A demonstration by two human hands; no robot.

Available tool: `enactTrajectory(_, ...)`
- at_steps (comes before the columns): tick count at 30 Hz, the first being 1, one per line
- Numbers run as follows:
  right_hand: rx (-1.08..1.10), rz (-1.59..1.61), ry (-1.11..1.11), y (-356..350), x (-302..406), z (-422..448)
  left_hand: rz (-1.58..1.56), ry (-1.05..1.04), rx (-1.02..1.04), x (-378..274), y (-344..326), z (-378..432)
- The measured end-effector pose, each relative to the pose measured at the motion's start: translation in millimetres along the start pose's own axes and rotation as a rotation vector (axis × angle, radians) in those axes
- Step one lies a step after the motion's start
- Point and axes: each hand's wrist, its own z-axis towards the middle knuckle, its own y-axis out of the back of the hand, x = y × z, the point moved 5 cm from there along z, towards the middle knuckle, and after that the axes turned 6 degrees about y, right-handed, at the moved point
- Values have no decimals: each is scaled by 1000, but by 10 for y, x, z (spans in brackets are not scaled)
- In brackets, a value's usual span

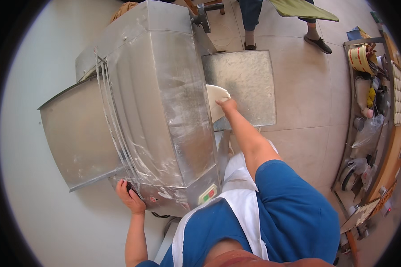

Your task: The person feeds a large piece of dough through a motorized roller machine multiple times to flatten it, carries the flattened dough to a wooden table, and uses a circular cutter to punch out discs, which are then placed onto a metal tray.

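A stainless-steel dough sheeter (133, 110), smeared with flour, stands in front of me. My right hand (228, 105) pinches the edge of a pale dough sheet (217, 96), which sticks out from the machine's right side. Below that dough lies a floured metal tray (250, 83). At the machine's lower left corner, my left hand (131, 197) curls around a dark knob (130, 187), mostly covered by the fingers. Thin metal rods (112, 113) run along the housing above this hand. A green and red switch (208, 194) sits on the near end panel.
A sloping metal plate (83, 133) extends from the machine's left side, towards a pale wall. A crank handle (207, 15) projects at the far end. Another person's legs (250, 20) are beyond the tray. On the right, a shelf holds a tub (361, 60) and plastic bags (367, 131).
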Motion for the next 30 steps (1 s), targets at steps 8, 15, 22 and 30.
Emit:
enactTrajectory(8, 2, 285, 170, 1112, 51, -288, -13, 3, 5, 23, 6, -13)
enactTrajectory(15, -91, 441, 179, 2349, 161, -582, -9, -27, 4, -37, 2, 25)
enactTrajectory(22, 192, 642, 218, 1119, 860, -785, -4, -39, -3, -22, 4, 7)
enactTrajectory(30, 46, -188, 504, 95, 879, -552, 41, -17, 18, 21, -4, 15)
